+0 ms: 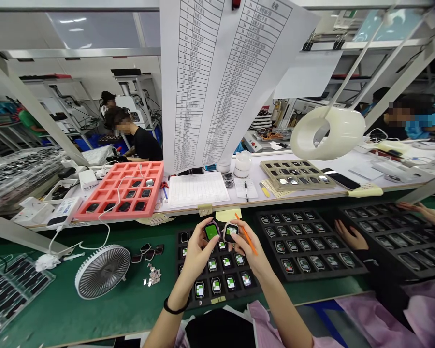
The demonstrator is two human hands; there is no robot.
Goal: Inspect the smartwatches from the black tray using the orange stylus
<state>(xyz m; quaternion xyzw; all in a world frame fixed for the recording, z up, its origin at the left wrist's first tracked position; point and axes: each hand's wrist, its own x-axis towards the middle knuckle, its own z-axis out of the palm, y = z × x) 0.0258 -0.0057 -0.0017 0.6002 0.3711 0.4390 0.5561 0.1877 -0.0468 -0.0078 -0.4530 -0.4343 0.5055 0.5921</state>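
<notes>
So that screens (212, 230) face you, apparently, left hand (200, 245): clamped on green-screened watch (211, 233)
Right hand (254, 241): clamped on second watch (231, 231), orange stick (245, 234) tucked

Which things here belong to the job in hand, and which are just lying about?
Likely in use:
green-screened watch, left hand
second watch and orange stick, right hand
black watch tray beneath

Apparently just lying about:
white fan
black phone
small loose pieces

Left hand (202, 243) holds a green-screened watch (210, 232), I see — right hand (256, 249), a second watch (231, 231) and orange pen (247, 236) — tray (236, 296) beneath both.
</notes>
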